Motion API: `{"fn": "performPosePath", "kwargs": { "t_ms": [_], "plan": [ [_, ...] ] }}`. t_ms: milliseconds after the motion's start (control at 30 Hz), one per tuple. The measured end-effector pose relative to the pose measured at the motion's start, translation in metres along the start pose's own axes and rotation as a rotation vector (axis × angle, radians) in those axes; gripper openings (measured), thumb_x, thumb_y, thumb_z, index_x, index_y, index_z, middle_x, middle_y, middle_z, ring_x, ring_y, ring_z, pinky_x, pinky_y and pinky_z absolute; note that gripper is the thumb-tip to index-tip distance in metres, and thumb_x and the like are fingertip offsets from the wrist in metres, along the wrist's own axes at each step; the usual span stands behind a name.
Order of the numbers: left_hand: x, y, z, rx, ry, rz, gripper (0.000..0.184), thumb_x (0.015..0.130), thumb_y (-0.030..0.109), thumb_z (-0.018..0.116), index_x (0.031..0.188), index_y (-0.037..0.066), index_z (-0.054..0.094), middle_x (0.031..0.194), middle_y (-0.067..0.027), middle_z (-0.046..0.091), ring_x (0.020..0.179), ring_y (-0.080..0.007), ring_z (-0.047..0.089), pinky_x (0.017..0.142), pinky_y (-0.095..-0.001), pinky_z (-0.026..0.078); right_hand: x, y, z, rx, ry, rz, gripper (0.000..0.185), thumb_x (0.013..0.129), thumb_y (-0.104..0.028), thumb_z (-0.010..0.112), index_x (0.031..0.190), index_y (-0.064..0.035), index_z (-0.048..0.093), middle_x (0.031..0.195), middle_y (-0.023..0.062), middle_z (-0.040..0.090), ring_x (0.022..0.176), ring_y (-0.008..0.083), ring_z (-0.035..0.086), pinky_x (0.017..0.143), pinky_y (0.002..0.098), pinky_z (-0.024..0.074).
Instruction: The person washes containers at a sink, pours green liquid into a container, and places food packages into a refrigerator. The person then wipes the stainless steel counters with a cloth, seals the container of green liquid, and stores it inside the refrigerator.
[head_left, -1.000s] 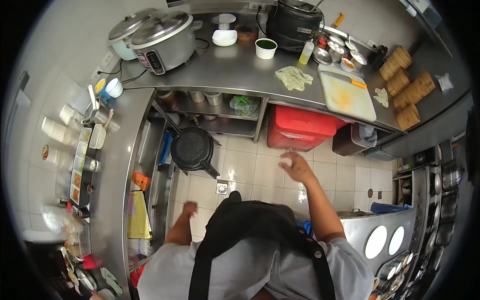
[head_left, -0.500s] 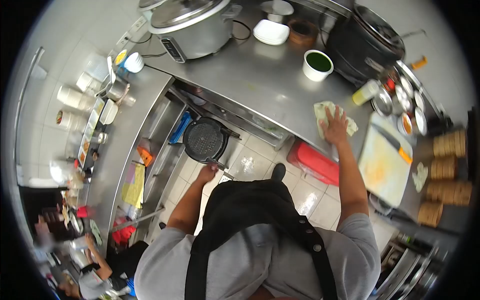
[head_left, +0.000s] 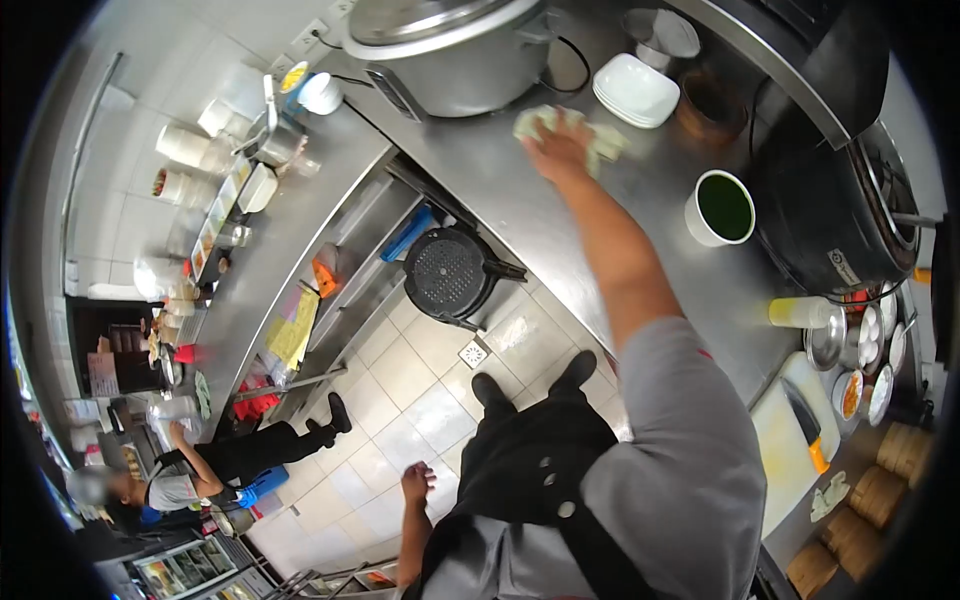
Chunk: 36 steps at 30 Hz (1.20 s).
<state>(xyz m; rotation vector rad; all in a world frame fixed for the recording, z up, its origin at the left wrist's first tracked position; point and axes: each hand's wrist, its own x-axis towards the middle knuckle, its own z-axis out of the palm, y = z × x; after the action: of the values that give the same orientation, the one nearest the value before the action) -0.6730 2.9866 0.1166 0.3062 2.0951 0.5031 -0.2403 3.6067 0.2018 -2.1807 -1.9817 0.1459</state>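
My right hand point(head_left: 562, 150) presses a pale yellow-green cleaning cloth point(head_left: 606, 143) onto the steel counter point(head_left: 520, 190), fingers over the cloth and arm stretched forward. Just beyond it stands a large grey rice cooker point(head_left: 455, 70) with a metal lid. A stack of white square plates point(head_left: 636, 90) lies to the right of the cloth. Closer to my forearm is a white tub of dark green liquid point(head_left: 722, 207). My left hand point(head_left: 418, 483) hangs low above the tiled floor, empty, with its fingers loosely apart.
A black soup warmer point(head_left: 825, 215) stands at the right. A cutting board point(head_left: 785, 450) carries a knife with an orange handle point(head_left: 805, 420). A black perforated stool point(head_left: 450, 272) sits under the counter corner. Another person point(head_left: 200, 470) works at the far left.
My right hand has slid the cloth left and forward across the counter, from near the cutting board to the rice cooker. My body has shifted; my left hand has moved back from the stool.
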Motion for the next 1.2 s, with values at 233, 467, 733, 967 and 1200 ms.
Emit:
{"fn": "performPosePath", "kwargs": {
  "t_ms": [233, 467, 733, 967, 1200],
  "plan": [
    [-0.052, -0.137, 0.037, 0.045, -0.258, 0.006, 0.022, 0.094, 0.022, 0.045, 0.104, 0.006, 0.055, 0.081, -0.0081, 0.064, 0.066, -0.0185, 0.065, 0.048, -0.0294, 0.049, -0.06, -0.098, 0.002, 0.084, -0.039, -0.343, 0.053, 0.093, -0.051, 0.035, 0.141, -0.0284, 0.038, 0.152, 0.0075, 0.023, 0.136, 0.0388, 0.02, 0.106, 0.0504, 0.017],
    [0.053, -0.169, 0.019, -0.883, -0.987, -0.275, 0.026, 0.094, 0.026, 0.043, 0.105, 0.006, 0.055, 0.082, -0.008, 0.064, 0.071, -0.0188, 0.065, 0.048, -0.0304, 0.048, -0.175, -0.009, -0.006, 0.211, 0.153, -0.387, 0.049, 0.093, -0.044, 0.039, 0.139, -0.0273, 0.041, 0.15, 0.0096, 0.026, 0.137, 0.0372, 0.019, 0.109, 0.0527, 0.0164],
    [0.028, -0.002, 0.042, -0.057, -0.171, 0.305, 0.021, 0.091, 0.022, 0.051, 0.106, 0.008, 0.056, 0.086, -0.006, 0.064, 0.068, -0.016, 0.063, 0.05, -0.0283, 0.047, -0.374, 0.168, -0.092, -0.103, 0.113, 0.041, 0.045, 0.089, -0.036, 0.05, 0.133, -0.0265, 0.048, 0.139, 0.0135, 0.041, 0.118, 0.0352, 0.044, 0.1, 0.0433, 0.0333],
    [0.054, -0.152, 0.064, 0.243, -0.447, 0.412, 0.023, 0.088, 0.021, 0.045, 0.105, 0.008, 0.055, 0.082, -0.0085, 0.063, 0.065, -0.0209, 0.063, 0.048, -0.0352, 0.047, -0.511, 0.202, -0.126, 0.008, -0.058, 0.121, 0.041, 0.083, -0.019, 0.059, 0.123, -0.0221, 0.058, 0.119, 0.0161, 0.052, 0.096, 0.0366, 0.053, 0.088, 0.0421, 0.0428],
    [0.007, -0.219, 0.051, 0.162, -0.337, -0.231, 0.029, 0.088, 0.027, 0.048, 0.11, 0.01, 0.058, 0.083, -0.0064, 0.061, 0.069, -0.0203, 0.057, 0.055, -0.0391, 0.042, -0.51, 0.189, -0.199, 0.257, -0.056, 0.051, 0.04, 0.081, -0.021, 0.063, 0.12, -0.0196, 0.06, 0.107, 0.0174, 0.056, 0.101, 0.0352, 0.055, 0.089, 0.0397, 0.0441]
  ]
}}
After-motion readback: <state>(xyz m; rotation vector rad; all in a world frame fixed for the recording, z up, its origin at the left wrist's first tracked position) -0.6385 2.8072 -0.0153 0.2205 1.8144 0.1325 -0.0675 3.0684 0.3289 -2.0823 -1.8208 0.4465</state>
